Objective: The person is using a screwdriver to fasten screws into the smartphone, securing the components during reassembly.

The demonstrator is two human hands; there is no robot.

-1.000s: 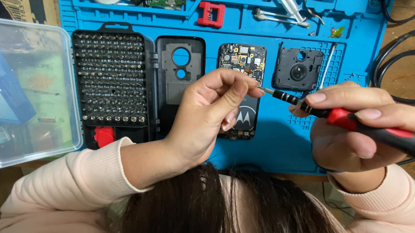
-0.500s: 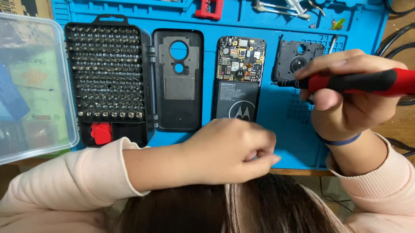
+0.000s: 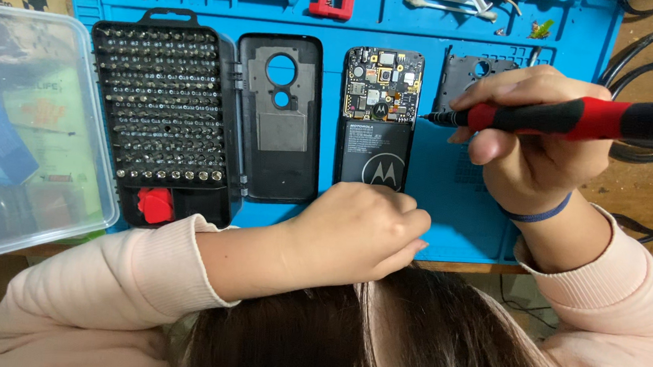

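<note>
A: From the head view, what's changed?

B: The left hand (image 3: 357, 235) has dropped from the screwdriver (image 3: 568, 118) tip to the blue mat's (image 3: 447, 215) near edge, fingers curled closed, seemingly holding nothing.

A: And the right?

B: The right hand (image 3: 532, 152) has swung the screwdriver level, fingers pinching it, tip beside the opened phone (image 3: 379, 118). Earlier both hands met at the tip.

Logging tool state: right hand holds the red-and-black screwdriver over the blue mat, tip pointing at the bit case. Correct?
Not quite. In the head view the right hand holds the screwdriver over the blue mat, but its tip points at the opened phone, not the bit case.
</note>
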